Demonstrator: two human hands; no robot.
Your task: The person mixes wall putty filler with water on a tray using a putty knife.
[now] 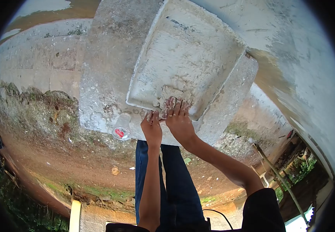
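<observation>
A shallow rectangular tray (136,73) is coated inside with pale grey, wet-looking paste. Near its front edge lies a lumpy mound of the paste (177,92). My right hand (179,118) reaches over the front rim, fingers stretched out and smeared, lying on the mound's near side. Just to its left, my left hand (152,125) has its fingers bent closed at the front rim of the tray; its fingertips are partly hidden. A clear plastic cup (121,124) with a red label lies tilted at the slab's edge, left of my left hand.
The tray rests on a stained grey slab (105,69). A paste-streaked pale wall (291,50) rises at the right. Below is reddish dirt ground (98,166) with small stones and moss. A wooden pole (283,183) leans at the lower right.
</observation>
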